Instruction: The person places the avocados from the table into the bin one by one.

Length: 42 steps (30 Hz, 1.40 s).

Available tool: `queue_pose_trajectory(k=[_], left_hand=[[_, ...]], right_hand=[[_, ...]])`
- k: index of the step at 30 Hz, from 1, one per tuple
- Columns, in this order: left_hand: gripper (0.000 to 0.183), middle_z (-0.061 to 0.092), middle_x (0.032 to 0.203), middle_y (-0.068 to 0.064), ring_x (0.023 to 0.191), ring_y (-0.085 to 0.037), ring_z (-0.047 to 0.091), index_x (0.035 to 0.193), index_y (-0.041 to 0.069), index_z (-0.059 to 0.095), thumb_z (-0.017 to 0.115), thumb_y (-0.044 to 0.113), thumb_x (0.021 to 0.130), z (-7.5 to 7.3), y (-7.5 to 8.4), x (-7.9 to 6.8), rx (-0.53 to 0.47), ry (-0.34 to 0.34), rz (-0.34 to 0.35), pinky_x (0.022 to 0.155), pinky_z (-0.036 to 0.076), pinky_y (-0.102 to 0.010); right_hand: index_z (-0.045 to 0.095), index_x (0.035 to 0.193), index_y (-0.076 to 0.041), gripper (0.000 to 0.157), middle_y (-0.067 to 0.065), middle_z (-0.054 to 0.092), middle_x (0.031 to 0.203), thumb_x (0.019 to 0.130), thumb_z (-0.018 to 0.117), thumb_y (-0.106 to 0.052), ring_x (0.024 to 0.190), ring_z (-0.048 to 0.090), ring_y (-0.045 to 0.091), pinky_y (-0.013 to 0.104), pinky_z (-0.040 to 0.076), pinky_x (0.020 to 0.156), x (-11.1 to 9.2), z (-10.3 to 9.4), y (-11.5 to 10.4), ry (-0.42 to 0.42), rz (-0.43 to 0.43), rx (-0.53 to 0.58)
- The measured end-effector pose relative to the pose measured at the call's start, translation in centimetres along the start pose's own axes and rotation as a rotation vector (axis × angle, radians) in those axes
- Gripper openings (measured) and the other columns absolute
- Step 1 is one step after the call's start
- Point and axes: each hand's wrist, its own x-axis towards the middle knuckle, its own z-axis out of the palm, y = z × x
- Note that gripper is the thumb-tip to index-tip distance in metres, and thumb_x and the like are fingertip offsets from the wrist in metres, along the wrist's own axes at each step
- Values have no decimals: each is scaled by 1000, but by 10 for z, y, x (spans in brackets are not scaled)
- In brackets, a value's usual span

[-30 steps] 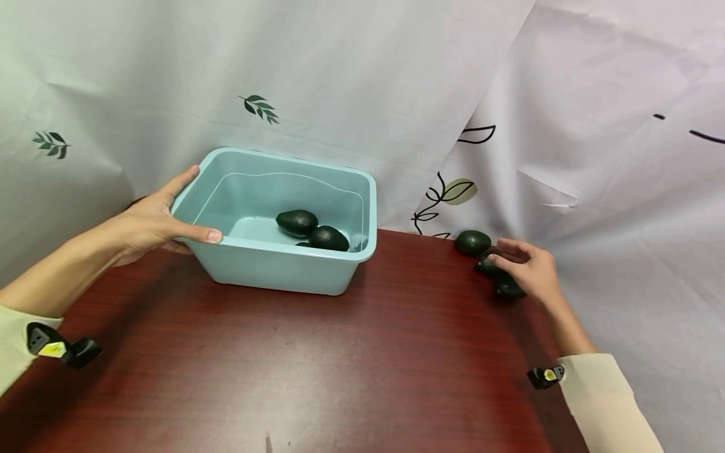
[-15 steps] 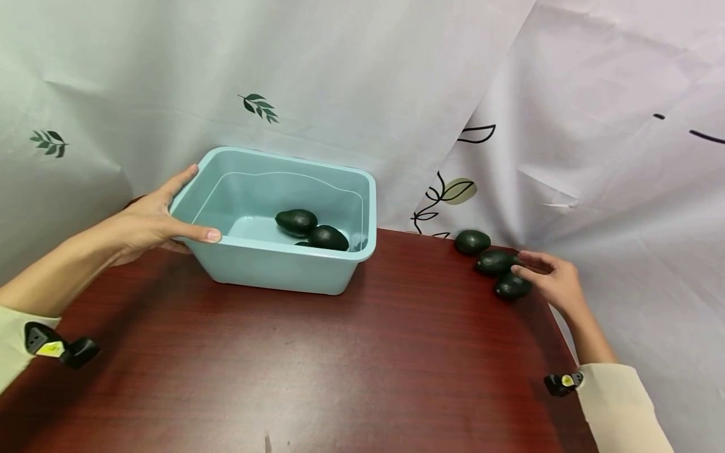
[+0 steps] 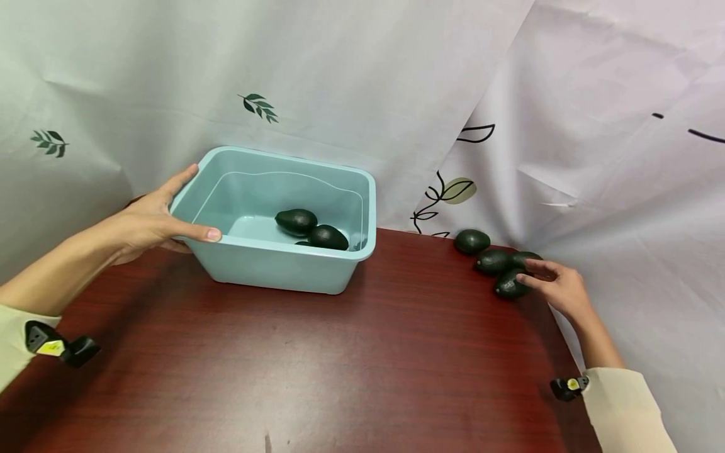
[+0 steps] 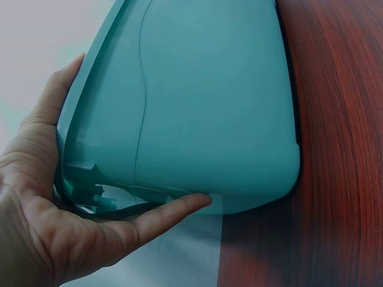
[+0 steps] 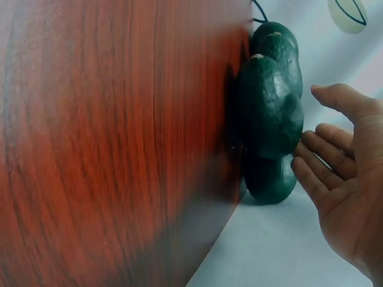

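Observation:
My left hand (image 3: 144,223) holds the left end of a light blue plastic tub (image 3: 277,274), its thumb along the front rim and a finger at the back rim. Dark green avocados (image 3: 297,222) lie inside the tub, one mostly hidden by the front wall. At the table's right, my right hand (image 3: 557,289) hovers with relaxed, parted fingers beside a cluster of avocados (image 3: 493,262). In the right wrist view its fingertips reach right up to the nearest avocado (image 5: 266,107), with nothing in the palm.
A reddish-brown wooden table (image 3: 340,358) lies under everything. White cloth (image 3: 340,82) with leaf prints hangs close behind the tub and along the right edge. A single avocado (image 3: 472,241) sits at the back edge by the cloth.
My right hand has shifted right and slightly nearer, off the top of the avocados, so more of them show. The left hand and tub stay where they were.

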Motion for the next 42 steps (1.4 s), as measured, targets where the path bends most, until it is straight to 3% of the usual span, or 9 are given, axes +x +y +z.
queue_pose_trajectory(k=[4, 9, 13, 16, 21, 26, 33, 39, 42], left_hand=[[137, 10, 179, -31, 150, -52, 38, 177, 43, -23, 88, 22, 99, 0, 0, 1, 5, 2, 1, 99, 66, -66], [137, 11, 180, -32, 150, -53, 38, 178, 42, -23, 88, 23, 99, -1, 0, 2, 9, 4, 0, 100, 65, -68], [138, 10, 180, -31, 150, -53, 38, 178, 43, -23, 88, 23, 99, -1, 1, 2, 10, 3, -2, 100, 65, -69], [138, 10, 180, -32, 150, -53, 38, 178, 43, -23, 88, 23, 99, -1, 1, 1, 10, 4, -3, 101, 65, -70], [138, 10, 180, -32, 150, -53, 38, 178, 43, -23, 88, 23, 99, -1, 1, 1, 9, 6, -4, 100, 65, -70], [137, 10, 180, -31, 150, -53, 37, 178, 43, -22, 88, 22, 99, -1, 1, 0, 6, 5, -1, 100, 65, -69], [137, 10, 180, -30, 150, -53, 37, 178, 43, -22, 88, 22, 99, -1, 1, 0, 3, 5, 2, 100, 65, -69], [137, 10, 181, -30, 151, -52, 38, 178, 44, -22, 88, 22, 99, -1, 0, 0, 2, 4, 1, 100, 65, -68], [137, 10, 181, -31, 151, -53, 38, 178, 44, -22, 88, 22, 99, -1, 0, 0, 2, 6, 1, 100, 65, -69]], right_hand=[[64, 159, -5, 76, 26, 65, 158, 103, 82, -53, 128, 72, 14, 8, 49, 83, 0, -2, 3, -62, 16, -24], [54, 167, -4, 88, 33, 52, 168, 101, 85, -53, 146, 59, 55, 28, 53, 96, 2, -5, 6, -174, 22, -51], [57, 164, -4, 88, 32, 56, 166, 95, 92, -47, 139, 69, 47, 18, 53, 92, 4, -3, 7, -196, 2, -47], [62, 160, -3, 86, 29, 63, 160, 93, 96, -43, 121, 77, 14, 6, 50, 86, 5, 0, 7, -192, -11, -22], [63, 159, -1, 83, 30, 64, 157, 93, 96, -39, 103, 59, -21, 5, 52, 85, 6, 5, 4, -197, -20, 14], [63, 158, -2, 83, 29, 65, 157, 92, 97, -38, 111, 68, -10, 4, 51, 86, 6, 9, -1, -195, -24, 12], [64, 157, -1, 79, 28, 65, 157, 92, 97, -32, 136, 71, 46, 3, 51, 88, 7, 14, -6, -200, -61, 7], [62, 158, 2, 79, 33, 62, 158, 93, 96, -28, 136, 71, 51, 6, 53, 87, 8, 15, -6, -228, -80, 3], [65, 156, 1, 77, 30, 65, 156, 92, 97, -28, 128, 78, 37, 6, 54, 88, 8, 18, -8, -211, -90, 12]])
